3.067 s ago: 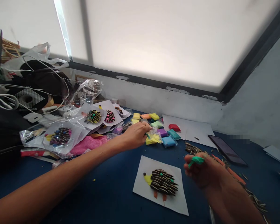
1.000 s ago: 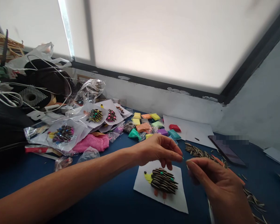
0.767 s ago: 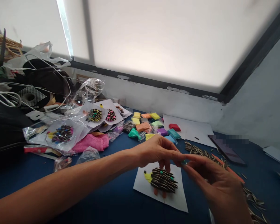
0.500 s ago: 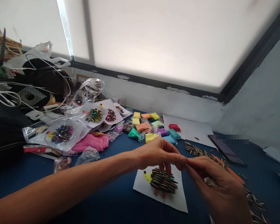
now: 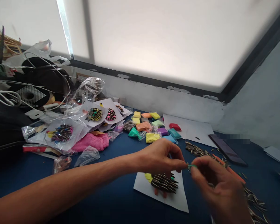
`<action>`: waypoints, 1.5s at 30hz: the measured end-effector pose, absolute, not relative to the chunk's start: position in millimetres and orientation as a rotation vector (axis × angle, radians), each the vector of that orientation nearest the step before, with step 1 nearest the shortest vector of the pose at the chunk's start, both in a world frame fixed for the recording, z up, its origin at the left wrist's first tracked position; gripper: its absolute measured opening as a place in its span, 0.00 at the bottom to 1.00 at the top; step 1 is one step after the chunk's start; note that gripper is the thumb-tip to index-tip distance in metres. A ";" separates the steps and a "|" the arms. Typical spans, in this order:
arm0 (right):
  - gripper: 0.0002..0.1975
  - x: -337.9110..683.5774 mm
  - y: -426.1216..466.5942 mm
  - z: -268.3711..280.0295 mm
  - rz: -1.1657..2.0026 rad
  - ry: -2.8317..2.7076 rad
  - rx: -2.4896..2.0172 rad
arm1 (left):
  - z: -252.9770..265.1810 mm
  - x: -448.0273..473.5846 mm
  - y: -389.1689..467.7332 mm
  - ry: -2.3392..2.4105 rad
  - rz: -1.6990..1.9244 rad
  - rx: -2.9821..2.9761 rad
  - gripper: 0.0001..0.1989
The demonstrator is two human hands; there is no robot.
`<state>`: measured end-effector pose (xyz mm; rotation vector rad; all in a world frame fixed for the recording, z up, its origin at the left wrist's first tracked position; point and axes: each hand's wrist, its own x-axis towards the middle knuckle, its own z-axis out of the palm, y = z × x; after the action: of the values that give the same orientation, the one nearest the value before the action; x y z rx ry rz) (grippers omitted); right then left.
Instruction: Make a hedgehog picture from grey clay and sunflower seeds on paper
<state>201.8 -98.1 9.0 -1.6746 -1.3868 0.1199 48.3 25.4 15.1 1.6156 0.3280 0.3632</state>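
Note:
Between my two hands stretches a thin strand of green modelling clay (image 5: 192, 166). My left hand (image 5: 162, 157) pinches its left end with thumb and finger, and my right hand (image 5: 220, 182) pinches the other end. Below my left hand lies a white paper square (image 5: 175, 202) on the blue table. On it is a hedgehog figure (image 5: 165, 183) with striped sunflower seeds for spines, a yellow clay face and orange feet. A green dot shows among the spines; my left hand hides the top of the figure.
Wrapped clay packs (image 5: 152, 137) in several colours lie behind my hands. Sunflower seeds (image 5: 197, 150) are strewn to the right, near a phone (image 5: 228, 151) and an orange tool (image 5: 234, 174). Finished hedgehog cards (image 5: 60, 133), a pink cloth (image 5: 91, 142) and plastic bags crowd the left.
My hands have drawn slightly apart, and the green clay now shows stretched between the fingertips. My left hand covers more of the hedgehog's top and head.

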 end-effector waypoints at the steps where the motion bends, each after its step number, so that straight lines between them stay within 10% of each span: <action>1: 0.09 206.1 -96.9 11.0 0.234 -1.269 -1.654 | 16.7 47.0 28.0 0.320 0.365 1.619 0.05; 20: 0.19 209.8 -91.7 13.5 0.848 -1.315 -1.663 | 32.4 31.1 60.9 0.275 0.475 1.380 0.12; 45: 0.18 198.7 -103.2 1.7 0.710 -1.403 -1.672 | -0.2 -0.5 24.1 0.481 0.464 1.358 0.16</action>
<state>198.7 -103.2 1.7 -1.6723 -1.4033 0.7096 -0.5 24.1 -0.2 1.3578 0.4812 0.4641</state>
